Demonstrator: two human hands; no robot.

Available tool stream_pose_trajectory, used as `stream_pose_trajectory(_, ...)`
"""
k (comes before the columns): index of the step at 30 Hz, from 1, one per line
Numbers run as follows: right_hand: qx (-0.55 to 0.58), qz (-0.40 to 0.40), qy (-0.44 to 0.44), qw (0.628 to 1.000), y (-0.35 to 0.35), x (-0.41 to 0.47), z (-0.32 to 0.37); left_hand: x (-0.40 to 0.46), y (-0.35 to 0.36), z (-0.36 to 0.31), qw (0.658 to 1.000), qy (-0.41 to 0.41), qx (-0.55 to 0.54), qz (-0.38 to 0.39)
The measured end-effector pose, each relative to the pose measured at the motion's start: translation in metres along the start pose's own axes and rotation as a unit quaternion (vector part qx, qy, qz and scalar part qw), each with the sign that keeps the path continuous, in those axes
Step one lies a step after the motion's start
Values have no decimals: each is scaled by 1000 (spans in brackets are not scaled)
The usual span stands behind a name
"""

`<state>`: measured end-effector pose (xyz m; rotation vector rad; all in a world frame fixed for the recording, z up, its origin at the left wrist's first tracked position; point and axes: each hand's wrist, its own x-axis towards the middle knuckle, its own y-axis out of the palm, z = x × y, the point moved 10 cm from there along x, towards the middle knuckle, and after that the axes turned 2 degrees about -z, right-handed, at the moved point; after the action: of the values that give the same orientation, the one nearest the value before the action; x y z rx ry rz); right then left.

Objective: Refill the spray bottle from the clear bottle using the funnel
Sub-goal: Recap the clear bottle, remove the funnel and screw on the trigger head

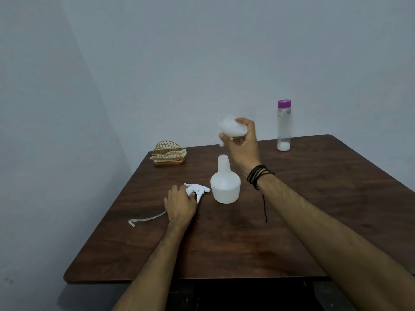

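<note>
You are partway into the setup, with none of the pouring done as far as can be seen. The spray bottle [225,186] stands upright near the middle of the table [247,243], its neck open, because the trigger head [197,191] is already off and lies just to its left with its long tube [147,219] trailing toward the left edge. Your left hand [180,206] rests on that trigger head with fingers curled over it, holding it down on the wood. Your right hand [241,142] is raised above and slightly behind the open neck, its fingers gripping the white funnel [231,127], which is tilted and blurred, so you cannot tell exactly where its spout points; it is not yet seated in the neck. The clear bottle [283,126] stands upright by the far right corner, well apart from both hands, its purple cap [284,103] on and a little white stuff at its bottom. A gold wire holder [168,154] with napkins sits at the far left corner. Left for you: seat the funnel, uncap the clear bottle, pour, then screw the trigger head back on.
</note>
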<state>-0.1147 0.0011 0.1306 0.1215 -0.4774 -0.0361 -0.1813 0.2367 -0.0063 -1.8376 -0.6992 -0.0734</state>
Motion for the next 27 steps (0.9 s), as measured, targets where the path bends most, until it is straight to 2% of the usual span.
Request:
stream_pose_trajectory(2, 29, -19, -3, 999, -18, 10, 9, -1, 0, -1, 1000, 0, -9, 0)
stream_pose_trajectory(5, -7, -22, 17, 1000, -52, 20, -5, -2, -4, -5, 1000, 4, -7, -14)
stream_pose_trajectory(8, -60, -34, 59, 996, -90, 17, -35, -7, -20, -19, 995, 29, -54, -75)
stream_pose_trajectory(13, -146, -7, 106, 984, -135, 0, -78, -41, -54, -72, 953, 145, -161, -211)
stream_pose_trajectory(16, -247, -14, 136, 959, -162, -10, -101, -67, -56, -112, 925, 236, -186, -234)
stream_pose_trajectory(18, -295, -27, 129, 946, -177, -14, -104, -89, -48, -145, 905, 323, -193, -201)
stream_pose_trajectory(21, -320, -69, 109, 939, -197, -17, -95, -112, -13, -188, 892, 413, -176, -48)
stream_pose_trajectory(24, -357, -113, 67, 925, -216, -13, -86, -118, 28, -208, 892, 431, -99, 90)
stream_pose_trajectory(27, -417, -113, 46, 901, -233, -9, -92, -113, 60, -212, 892, 402, -52, 201)
